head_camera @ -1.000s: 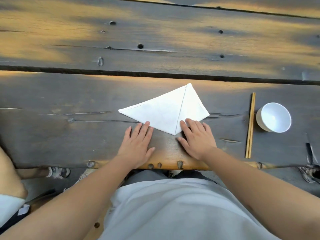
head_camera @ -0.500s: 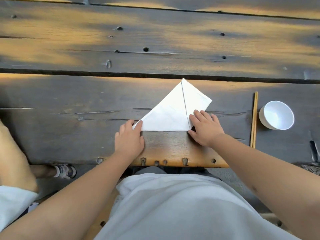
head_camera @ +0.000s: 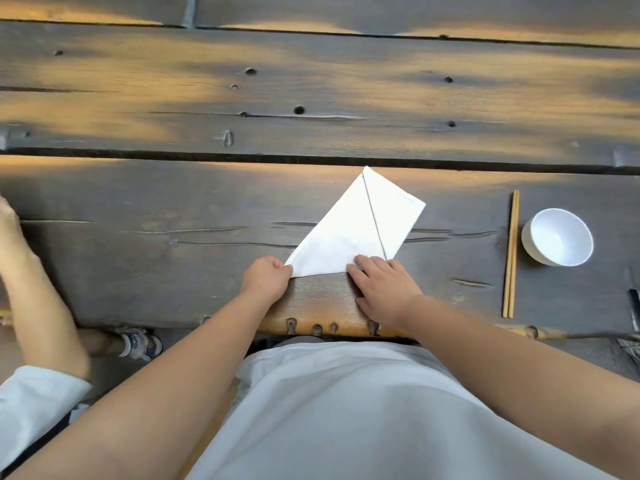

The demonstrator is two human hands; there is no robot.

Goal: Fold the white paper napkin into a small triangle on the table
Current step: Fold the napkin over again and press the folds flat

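The white paper napkin lies on the dark wooden table near its front edge, folded into a triangle with a narrower flap folded over on its right side along a slanted crease. Its tip points away from me. My left hand pinches the napkin's near left corner between thumb and fingers. My right hand rests flat with spread fingers on the near right corner, covering it and pressing it down.
A pair of wooden chopsticks lies to the right of the napkin, with an empty white bowl beyond them. Another person's arm rests at the left edge. A dark gap runs between the planks behind the napkin.
The napkin has been turned clockwise so its long edge faces me. My left hand went from flat on the table to pinching the left corner. My right hand stayed on the right corner.
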